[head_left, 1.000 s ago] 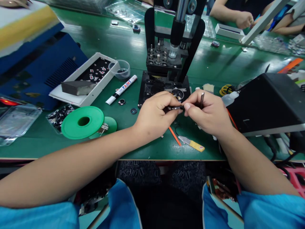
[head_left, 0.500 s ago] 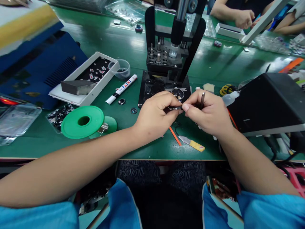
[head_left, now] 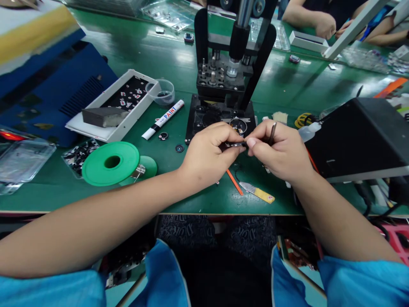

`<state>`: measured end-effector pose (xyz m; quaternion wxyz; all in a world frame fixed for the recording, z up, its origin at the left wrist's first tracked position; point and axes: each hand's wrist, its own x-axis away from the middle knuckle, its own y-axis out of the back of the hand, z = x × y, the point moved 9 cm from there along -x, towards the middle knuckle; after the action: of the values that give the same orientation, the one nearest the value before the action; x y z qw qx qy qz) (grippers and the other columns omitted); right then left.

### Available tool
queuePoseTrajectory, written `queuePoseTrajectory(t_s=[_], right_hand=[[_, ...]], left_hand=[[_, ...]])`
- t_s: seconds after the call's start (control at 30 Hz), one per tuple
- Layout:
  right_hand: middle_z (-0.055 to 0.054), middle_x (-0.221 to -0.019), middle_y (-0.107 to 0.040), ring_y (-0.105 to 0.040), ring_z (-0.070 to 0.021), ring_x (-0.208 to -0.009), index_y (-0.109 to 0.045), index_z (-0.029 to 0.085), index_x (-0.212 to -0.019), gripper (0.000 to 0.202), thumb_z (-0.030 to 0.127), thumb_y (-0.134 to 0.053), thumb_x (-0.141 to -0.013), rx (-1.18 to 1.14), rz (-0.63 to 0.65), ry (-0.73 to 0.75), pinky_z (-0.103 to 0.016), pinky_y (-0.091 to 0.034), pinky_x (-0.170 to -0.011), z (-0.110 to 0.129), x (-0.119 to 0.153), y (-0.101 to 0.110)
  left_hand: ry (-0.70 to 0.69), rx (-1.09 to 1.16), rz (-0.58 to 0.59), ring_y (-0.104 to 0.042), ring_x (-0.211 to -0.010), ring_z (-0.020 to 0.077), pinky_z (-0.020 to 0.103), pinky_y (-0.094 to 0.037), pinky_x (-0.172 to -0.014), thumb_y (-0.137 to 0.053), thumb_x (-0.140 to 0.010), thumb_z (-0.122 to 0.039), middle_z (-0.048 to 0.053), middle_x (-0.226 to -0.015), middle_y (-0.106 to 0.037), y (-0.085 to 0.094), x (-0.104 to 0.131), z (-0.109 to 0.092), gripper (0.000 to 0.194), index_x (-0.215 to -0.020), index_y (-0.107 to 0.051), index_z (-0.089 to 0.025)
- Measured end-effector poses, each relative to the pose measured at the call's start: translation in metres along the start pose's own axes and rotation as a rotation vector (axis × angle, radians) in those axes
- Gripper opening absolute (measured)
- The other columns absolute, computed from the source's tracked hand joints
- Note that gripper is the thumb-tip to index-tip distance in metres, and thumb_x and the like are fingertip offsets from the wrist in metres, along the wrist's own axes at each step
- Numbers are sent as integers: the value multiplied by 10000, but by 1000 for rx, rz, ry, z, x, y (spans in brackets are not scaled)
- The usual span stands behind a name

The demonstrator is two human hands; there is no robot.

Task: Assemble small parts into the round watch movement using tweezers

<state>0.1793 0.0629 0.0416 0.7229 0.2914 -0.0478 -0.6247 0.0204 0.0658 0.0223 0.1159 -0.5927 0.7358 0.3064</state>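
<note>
My left hand (head_left: 207, 153) is closed, pinching a small dark part with a shiny edge (head_left: 236, 145) between thumb and fingers. Against the right end of that part rest the thumb and index fingertips of my right hand (head_left: 277, 149). A slim metal tool (head_left: 272, 133) pokes up out of my right fist; its working tip is hidden. Just behind both hands stands a black press (head_left: 220, 85), with a ring-shaped metal piece (head_left: 239, 124) on its base. Under my hands lie an orange stick (head_left: 234, 182) and a yellow-handled blade (head_left: 258, 193).
On the left are a green spool (head_left: 96, 164), a paint marker (head_left: 164, 119), a white tray (head_left: 92, 132) of small parts and a clear cup (head_left: 164, 91). A black box (head_left: 361, 136) stands on the right. A co-worker's hand (head_left: 326, 26) shows at the back.
My right thumb has shifted slightly to the right along the small part. Small devices at the back have slid a little to the right. The co-worker's hands have moved a little.
</note>
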Motion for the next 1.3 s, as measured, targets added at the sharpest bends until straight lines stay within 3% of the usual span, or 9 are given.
queuePoseTrajectory(t_s=[0.13, 0.3, 0.5, 0.97, 1.17, 1.3], right_hand=[[24, -687, -655, -505, -138, -620, -716, 232, -785, 178, 356, -796, -884, -13, 5, -32, -317, -390, -588, -3, 0, 0], [24, -697, -660, -531, -141, -644, -711, 229, -773, 137, 288, -739, -892, 1, -3, -2, -330, -425, -642, 1, 0, 0], [30, -681, -648, -517, -138, -625, -704, 234, -764, 153, 324, -780, -861, -36, -3, -18, -316, -393, -597, 0, 0, -1], [10, -715, -676, -565, -160, -689, -697, 241, -751, 155, 314, -776, -863, -60, 6, -34, -324, -416, -624, -3, -1, 0], [34, -692, -633, -518, -135, -634, -704, 236, -778, 178, 343, -832, -839, -98, 47, -64, -308, -390, -582, -6, -3, -4], [17, -725, -678, -572, -152, -682, -725, 232, -781, 130, 302, -799, -861, -91, 40, -45, -319, -426, -627, -6, -3, -1]], left_hand=[[-33, -10, 13, -748, -869, 183, 351, -612, -838, -741, -904, -59, 5, -897, -793, -1, 0, -3, 172, -871, -766, -225], [-6, -9, 6, -749, -872, 187, 356, -611, -849, -771, -913, -82, 6, -894, -799, 0, 0, -1, 154, -851, -759, -222], [-59, -24, 4, -740, -870, 165, 323, -595, -840, -735, -900, -43, 0, -898, -787, -1, 0, -4, 170, -872, -765, -209], [-33, -22, -4, -751, -885, 179, 344, -617, -867, -757, -904, -65, 3, -900, -801, 0, 0, -2, 155, -870, -762, -217], [-62, -26, 3, -745, -868, 176, 336, -609, -837, -726, -911, -53, 6, -904, -798, 0, 1, -7, 174, -869, -759, -219], [-50, -9, -1, -765, -918, 192, 360, -628, -884, -749, -905, -47, 9, -923, -806, 2, 1, -6, 176, -874, -758, -221]])
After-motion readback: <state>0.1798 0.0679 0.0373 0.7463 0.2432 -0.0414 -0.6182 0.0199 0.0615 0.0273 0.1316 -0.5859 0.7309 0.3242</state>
